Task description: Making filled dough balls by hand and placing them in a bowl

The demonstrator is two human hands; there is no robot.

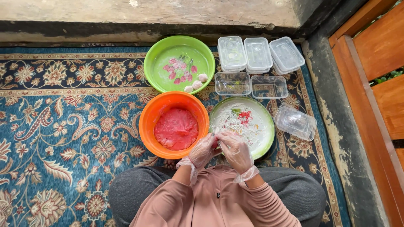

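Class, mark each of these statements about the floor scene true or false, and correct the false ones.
1. Both hands wear clear plastic gloves. True: the left hand and right hand are gloved.
2. The orange bowl holds red dough. True.
3. The green bowl is filled with red dough. False: it holds a few pink pieces and pale balls.
4. The clear containers lie left of the bowls. False: they lie to the right.
5. The things rest on a patterned carpet. True.
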